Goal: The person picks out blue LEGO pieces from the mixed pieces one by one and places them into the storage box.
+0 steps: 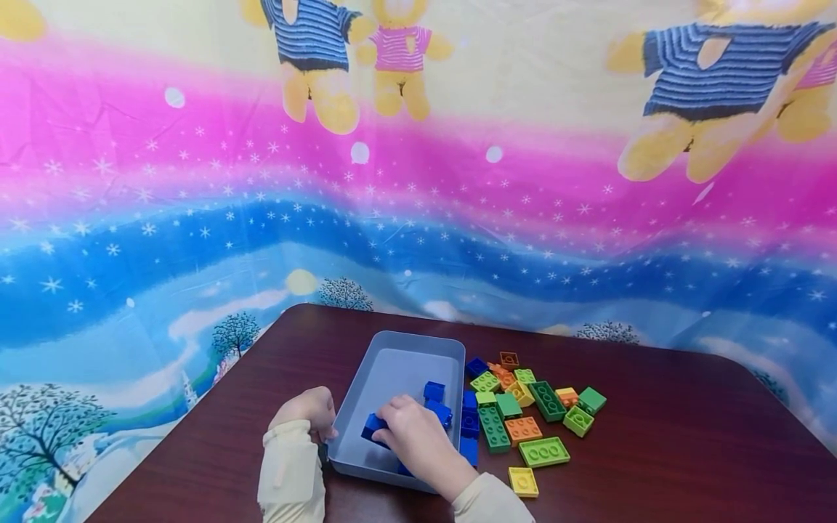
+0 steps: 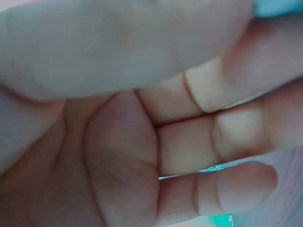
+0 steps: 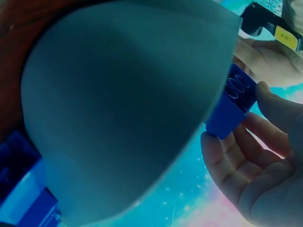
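My right hand (image 1: 418,439) is over the grey plastic tray (image 1: 402,370) and pinches a blue toy brick (image 1: 373,427) between thumb and fingertips. In the right wrist view the hollow underside of this blue brick (image 3: 232,101) shows beside the tray's wall (image 3: 128,109). Inside the tray lie more blue bricks (image 1: 434,392), partly hidden by the right hand. My left hand (image 1: 307,412) is at the tray's left edge, fingertips by the rim. Its palm and loosely bent fingers fill the left wrist view, with nothing held in them.
Right of the tray, loose bricks lie on the dark brown table (image 1: 222,465): blue ones (image 1: 469,423) along its wall, then green (image 1: 493,428), orange (image 1: 523,430), lime (image 1: 544,452) and yellow (image 1: 523,481). A printed curtain (image 1: 418,218) hangs behind the table's far edge.
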{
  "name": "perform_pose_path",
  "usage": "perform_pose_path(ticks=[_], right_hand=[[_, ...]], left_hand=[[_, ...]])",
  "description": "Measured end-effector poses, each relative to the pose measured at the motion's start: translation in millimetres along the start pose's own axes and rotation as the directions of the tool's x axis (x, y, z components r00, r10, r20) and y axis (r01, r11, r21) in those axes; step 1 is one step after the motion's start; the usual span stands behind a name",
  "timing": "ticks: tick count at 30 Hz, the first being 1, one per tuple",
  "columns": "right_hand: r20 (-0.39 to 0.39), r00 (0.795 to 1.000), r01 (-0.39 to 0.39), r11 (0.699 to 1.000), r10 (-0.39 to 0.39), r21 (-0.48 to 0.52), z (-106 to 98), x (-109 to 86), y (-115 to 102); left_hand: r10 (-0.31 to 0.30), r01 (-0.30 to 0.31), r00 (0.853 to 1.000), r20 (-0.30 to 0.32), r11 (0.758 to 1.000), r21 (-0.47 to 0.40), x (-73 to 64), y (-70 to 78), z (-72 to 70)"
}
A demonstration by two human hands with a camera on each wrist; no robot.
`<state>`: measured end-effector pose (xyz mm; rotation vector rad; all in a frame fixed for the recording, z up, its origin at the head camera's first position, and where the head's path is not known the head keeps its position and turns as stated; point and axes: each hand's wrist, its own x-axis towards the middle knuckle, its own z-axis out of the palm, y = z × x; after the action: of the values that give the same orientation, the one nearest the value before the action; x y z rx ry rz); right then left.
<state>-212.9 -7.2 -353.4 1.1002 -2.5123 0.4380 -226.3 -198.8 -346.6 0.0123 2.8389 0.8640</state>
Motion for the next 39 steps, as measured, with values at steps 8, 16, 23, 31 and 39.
perform_pose_path(ticks=[8, 16, 23, 31, 39], right_hand=[[0.056, 0.998, 0.03, 0.999, -0.028, -0.044, 7.8, 2.1, -3.8], [0.085, 0.993, 0.088, 0.991, -0.08, -0.096, 12.4, 5.4, -9.4], [0.159, 0.983, 0.105, 0.993, -0.095, -0.054, 18.2, 4.5, -12.3], [0.154, 0.98, 0.132, 0.991, -0.125, -0.03, 17.4, -0.2, -9.1], [0.127, 0.989, 0.075, 0.997, -0.076, 0.011, 1.8, -9.4, 8.2]], left_hand=[[-0.009, 0.009, 1.0, 0.0, 1.0, 0.014, -1.4, 1.3, -1.3], [-0.009, 0.009, 1.0, 0.006, 1.0, 0.004, -1.4, 2.9, -2.4], [-0.02, 0.02, 1.0, 0.007, 1.0, 0.002, -2.0, 3.2, -3.4], [-0.01, 0.01, 1.0, 0.01, 1.0, -0.005, -1.1, 1.8, -3.2], [-0.001, 0.001, 1.0, 0.016, 1.0, -0.004, 0.0, 1.2, -2.3]])
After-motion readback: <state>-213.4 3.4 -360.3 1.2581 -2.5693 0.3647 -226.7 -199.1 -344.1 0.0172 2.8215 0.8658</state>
